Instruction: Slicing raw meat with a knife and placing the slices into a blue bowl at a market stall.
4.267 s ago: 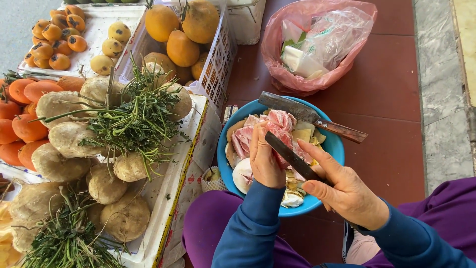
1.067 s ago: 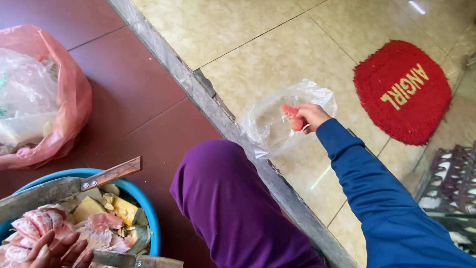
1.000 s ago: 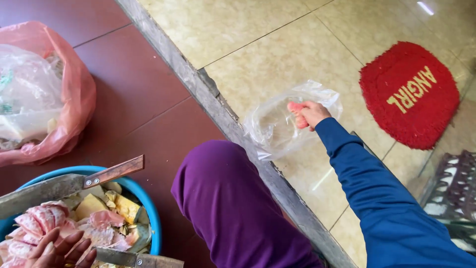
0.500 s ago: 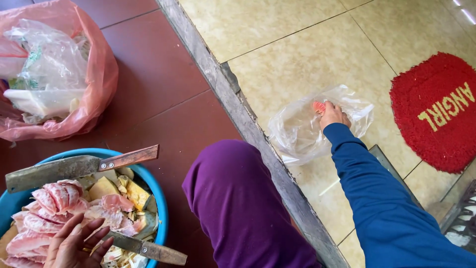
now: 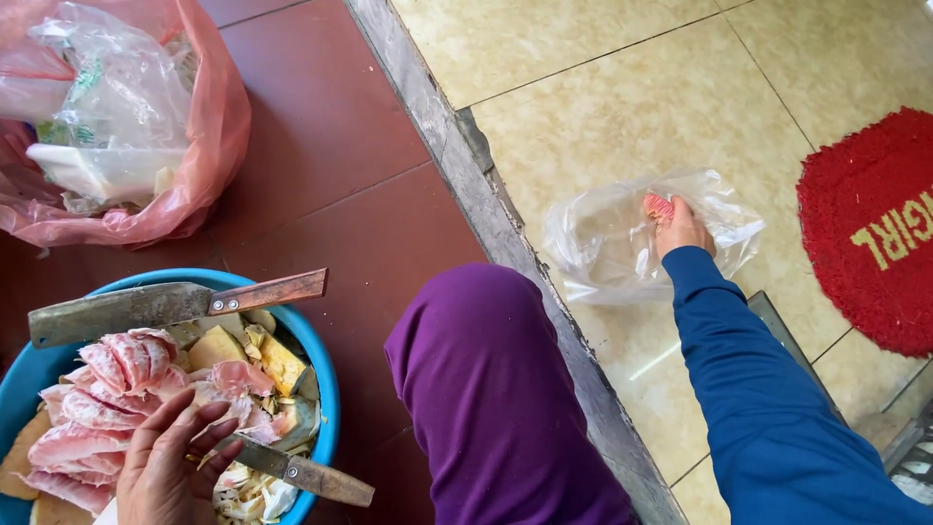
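Head view, looking down on two bare hands at work.

Right hand (image 5: 683,229): at the end of a blue sleeve, reaching out over the pale tiled floor (image 5: 603,68). Fingers are closed round a pink fruit segment (image 5: 658,206), which shows just past the fingertips. The hand sits at the mouth of a clear plastic bag (image 5: 622,243); the bag lies crumpled on the tiles and spreads to both sides of the grip. Whether the segment is already inside the bag or only at its opening cannot be told. A red doormat (image 5: 865,224) lies beyond the bag on the outer side of the hand, apart from it.

Left hand (image 5: 175,462): resting palm-down in a blue basin (image 5: 326,389), fingers loosely spread over peeled pink fruit segments (image 5: 107,389). It touches the fruit; no firm hold on any piece can be made out. A small knife (image 5: 292,472) lies just beside the fingertips, its blade partly under them, its handle pointing away from the hand. Yellowish rind pieces (image 5: 272,360) lie just beyond the fingers. A cleaver (image 5: 165,303) with a wooden handle rests across the basin rim on the far side of the hand.

A purple-clad knee (image 5: 486,389) lies between the two hands. A pink plastic bag (image 5: 126,117) holding clear wrappers sits on the dark red floor beyond the basin.
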